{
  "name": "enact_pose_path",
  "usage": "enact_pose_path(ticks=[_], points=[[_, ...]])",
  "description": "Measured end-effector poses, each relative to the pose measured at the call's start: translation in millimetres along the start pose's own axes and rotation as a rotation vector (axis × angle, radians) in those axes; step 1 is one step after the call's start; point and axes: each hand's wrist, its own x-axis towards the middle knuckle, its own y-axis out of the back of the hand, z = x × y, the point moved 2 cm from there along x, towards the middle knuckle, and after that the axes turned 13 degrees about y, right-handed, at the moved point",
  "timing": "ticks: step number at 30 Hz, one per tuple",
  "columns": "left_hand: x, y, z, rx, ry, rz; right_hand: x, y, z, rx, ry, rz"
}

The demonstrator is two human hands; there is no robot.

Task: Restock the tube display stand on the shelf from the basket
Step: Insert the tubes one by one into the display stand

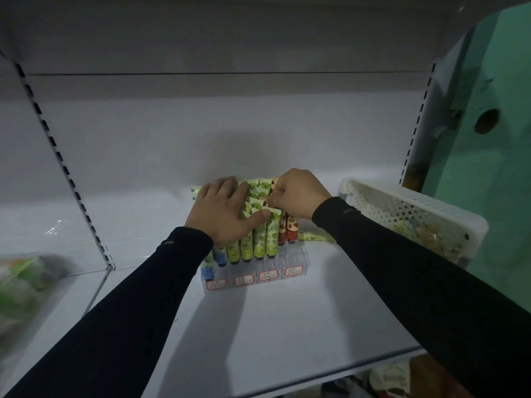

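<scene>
I see a clear, glossy plastic display stand (253, 278) with paper-looking labels on its front. The tubes (265, 239) standing in it look like smooth printed plastic with a slight sheen. The shelf (258, 326) under the stand is smooth white painted metal, faintly glossy. Right of the stand, the basket (408, 205) is white perforated plastic, matt. My sleeves (416, 271) are dark, matt cloth.

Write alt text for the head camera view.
Two black-sleeved hands work at a clear acrylic tube display stand on a white shelf: the left hand rests on green tubes, the right hand pinches a tube top. A white perforated basket sits right.
</scene>
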Motion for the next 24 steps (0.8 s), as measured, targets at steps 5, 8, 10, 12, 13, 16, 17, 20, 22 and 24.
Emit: enact_pose_path(ticks=[5,8,10,12,13,16,17,20,22,24], points=[[1,-2,-1,0.001,0.005,0.001,-2,-7,-6,-0.178,0.09,0.063],[1,-2,-1,-0.006,0.005,0.003,-5,-8,-8,-0.223,0.113,0.073],[1,-2,0,-0.01,0.003,0.003,-8,-9,-9,-0.259,0.12,0.071],[1,-2,-1,-0.005,0.002,0.009,-7,-5,-10,-0.254,0.122,0.11],[1,-1,0,-0.003,0.0,0.012,-6,0,-10,-0.244,0.117,0.145],[0,0,1,-0.006,-0.005,0.016,1,18,-12,-0.232,0.137,0.199],[0,0,1,-0.007,-0.006,0.015,3,22,-13,-0.237,0.145,0.207],[-1,2,2,-0.014,0.0,0.015,3,30,-12,-0.229,0.163,0.294],[-1,2,2,-0.01,0.0,0.008,-1,37,-8,-0.199,0.165,0.374],[-1,3,2,-0.012,0.0,-0.004,-5,46,-3,-0.158,0.167,0.434]])
